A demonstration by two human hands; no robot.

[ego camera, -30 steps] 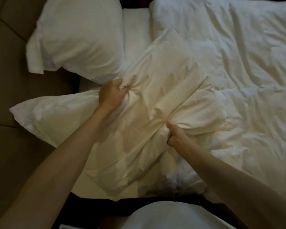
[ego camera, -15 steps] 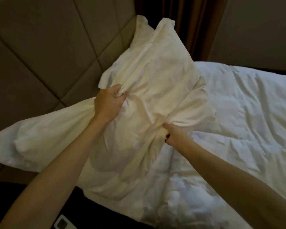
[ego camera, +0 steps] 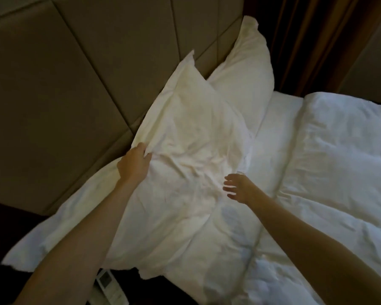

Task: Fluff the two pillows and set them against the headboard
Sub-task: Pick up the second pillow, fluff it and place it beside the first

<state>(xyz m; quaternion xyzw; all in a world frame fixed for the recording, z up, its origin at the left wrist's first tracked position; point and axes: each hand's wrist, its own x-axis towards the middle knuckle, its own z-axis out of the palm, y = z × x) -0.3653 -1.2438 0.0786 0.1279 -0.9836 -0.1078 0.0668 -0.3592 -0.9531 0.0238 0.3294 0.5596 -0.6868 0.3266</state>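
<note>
Dim padded headboard [ego camera: 75, 84] is backing both pillows: you are propping the near pillow [ego camera: 185, 172], left hand [ego camera: 133, 165] pinching its edge, right hand [ego camera: 240, 188] hovering open-fingered. Next, plump and straighten it beside the far pillow [ego camera: 246, 84].

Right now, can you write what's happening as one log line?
step: placing near pillow | left hand: grips pillow edge | right hand: open, off pillow | far pillow: against headboard
</note>
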